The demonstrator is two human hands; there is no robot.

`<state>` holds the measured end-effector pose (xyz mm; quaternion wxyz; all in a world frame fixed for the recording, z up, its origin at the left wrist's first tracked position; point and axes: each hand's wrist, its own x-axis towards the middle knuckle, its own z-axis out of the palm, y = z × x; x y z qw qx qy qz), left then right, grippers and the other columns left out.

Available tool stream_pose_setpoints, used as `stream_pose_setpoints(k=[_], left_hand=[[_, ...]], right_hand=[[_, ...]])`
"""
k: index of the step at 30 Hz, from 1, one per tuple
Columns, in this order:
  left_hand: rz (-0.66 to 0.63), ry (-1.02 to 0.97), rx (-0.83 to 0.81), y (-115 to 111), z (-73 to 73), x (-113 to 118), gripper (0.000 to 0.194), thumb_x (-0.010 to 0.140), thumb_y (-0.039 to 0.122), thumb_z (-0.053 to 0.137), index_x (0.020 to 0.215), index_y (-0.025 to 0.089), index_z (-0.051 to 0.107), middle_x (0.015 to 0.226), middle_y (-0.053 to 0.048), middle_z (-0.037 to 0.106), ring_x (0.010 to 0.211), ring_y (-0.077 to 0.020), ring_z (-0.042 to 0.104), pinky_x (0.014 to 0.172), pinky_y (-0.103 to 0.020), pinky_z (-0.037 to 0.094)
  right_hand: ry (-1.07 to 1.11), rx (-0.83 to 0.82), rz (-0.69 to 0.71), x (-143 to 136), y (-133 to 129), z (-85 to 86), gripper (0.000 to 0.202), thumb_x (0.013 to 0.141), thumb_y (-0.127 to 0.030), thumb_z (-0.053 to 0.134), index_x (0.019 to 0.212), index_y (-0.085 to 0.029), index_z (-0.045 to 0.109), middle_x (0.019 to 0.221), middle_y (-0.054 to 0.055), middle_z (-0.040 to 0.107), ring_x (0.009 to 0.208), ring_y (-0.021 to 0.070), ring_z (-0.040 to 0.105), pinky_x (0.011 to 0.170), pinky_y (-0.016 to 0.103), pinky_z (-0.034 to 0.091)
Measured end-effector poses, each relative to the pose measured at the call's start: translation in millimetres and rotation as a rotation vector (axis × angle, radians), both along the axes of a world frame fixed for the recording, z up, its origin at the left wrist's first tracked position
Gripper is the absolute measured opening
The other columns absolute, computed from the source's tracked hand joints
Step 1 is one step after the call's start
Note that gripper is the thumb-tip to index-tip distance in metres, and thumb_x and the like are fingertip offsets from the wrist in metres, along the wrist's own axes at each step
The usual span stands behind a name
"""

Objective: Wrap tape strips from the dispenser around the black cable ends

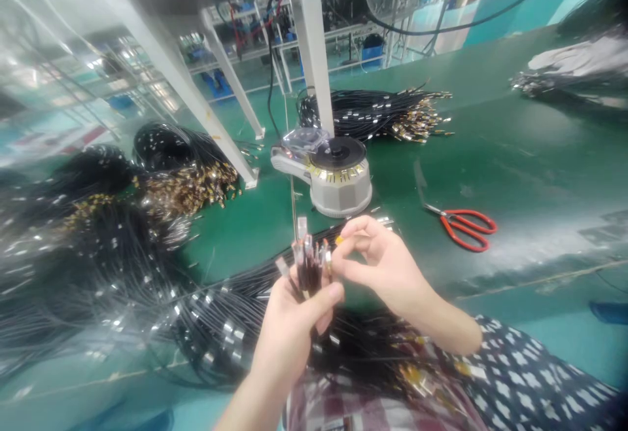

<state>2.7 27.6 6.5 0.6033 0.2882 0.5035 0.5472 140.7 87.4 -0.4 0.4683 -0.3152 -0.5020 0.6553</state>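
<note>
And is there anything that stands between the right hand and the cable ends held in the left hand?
Nothing visible does. The right hand, a small yellow piece at its fingertips, is close beside the cable ends in the left hand; the white dispenser stands beyond.

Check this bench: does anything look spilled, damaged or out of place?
Nothing clearly stands out as damaged or spilled. The red-handled scissors lie flat on the green table, the round dispenser stands upright, and the left hand grips black cables. The cable piles at left look untidy, but blur hides fine detail.
</note>
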Motion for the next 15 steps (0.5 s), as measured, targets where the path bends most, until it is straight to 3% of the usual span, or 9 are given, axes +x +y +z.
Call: stream_pose_setpoints(k=[4, 8, 12, 15], left_hand=[[0.025, 0.052, 0.013, -3, 1.4, 0, 0.019, 0.069, 0.021, 0.081, 0.073, 0.011, 0.065, 0.056, -0.003, 0.066, 0.037, -0.0016, 0.038, 0.039, -0.016, 0.023], [-0.101, 0.027, 0.050, -3, 1.5, -2, 0.014, 0.076, 0.021, 0.076, 0.072, 0.010, 0.068, 0.059, -0.007, 0.069, 0.038, -0.0013, 0.036, 0.038, -0.016, 0.019], [-0.224, -0.073, 0.045, 1, -2.6, -7, 0.016, 0.077, 0.023, 0.074, 0.072, 0.010, 0.067, 0.062, -0.008, 0.069, 0.037, -0.0005, 0.032, 0.037, -0.017, 0.015], [-0.217, -0.067, 0.061, 3, -3.9, -8, 0.016, 0.077, 0.025, 0.075, 0.079, 0.011, 0.069, 0.071, -0.008, 0.070, 0.037, -0.0004, 0.036, 0.039, -0.018, 0.019]], right_hand=[[-0.080, 0.013, -0.026, 4, -4, 9.5, 0.033, 0.069, -0.014, 0.076, 0.090, -0.023, 0.052, 0.066, -0.006, 0.069, 0.071, 0.0150, 0.066, 0.082, 0.034, 0.047], [-0.096, -0.119, 0.153, 9, 1, 15.4, 0.040, 0.065, -0.018, 0.083, 0.092, -0.022, 0.053, 0.068, -0.006, 0.071, 0.062, 0.0131, 0.064, 0.071, 0.031, 0.050], [0.075, -0.184, 0.288, 10, 8, 6.4, 0.039, 0.067, -0.020, 0.083, 0.091, -0.021, 0.053, 0.065, -0.006, 0.071, 0.050, 0.0111, 0.062, 0.059, 0.027, 0.049], [0.151, -0.179, 0.331, 12, 14, -0.9, 0.030, 0.076, -0.025, 0.078, 0.094, -0.021, 0.055, 0.071, -0.003, 0.072, 0.053, 0.0112, 0.063, 0.062, 0.028, 0.050]])
